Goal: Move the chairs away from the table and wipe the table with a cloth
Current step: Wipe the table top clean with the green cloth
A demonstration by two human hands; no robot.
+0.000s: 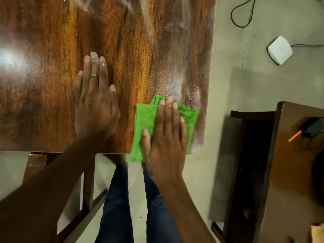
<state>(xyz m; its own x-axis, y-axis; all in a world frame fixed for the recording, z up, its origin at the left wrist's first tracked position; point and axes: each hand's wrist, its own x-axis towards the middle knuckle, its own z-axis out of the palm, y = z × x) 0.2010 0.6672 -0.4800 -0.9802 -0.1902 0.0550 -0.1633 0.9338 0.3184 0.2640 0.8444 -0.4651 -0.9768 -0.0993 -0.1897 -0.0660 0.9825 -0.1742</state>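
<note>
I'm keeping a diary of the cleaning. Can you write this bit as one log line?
step: wiping | right hand: flat on green cloth at table near corner | left hand: flat on table | dusty streaks remain

I am looking at a worktop [52,41] showing streaky orange-brown wood grain with dark veins, paling to a whitish, dusty haze along its right edge. The cloth [147,120] under my right grip [164,137] is glowing bright green with a fine woven texture. The floor [228,85] is showing dull grey-green, a white box [280,50] is trailing a black cable [242,13], and my trousers [115,207] are reading dark blue.
</note>
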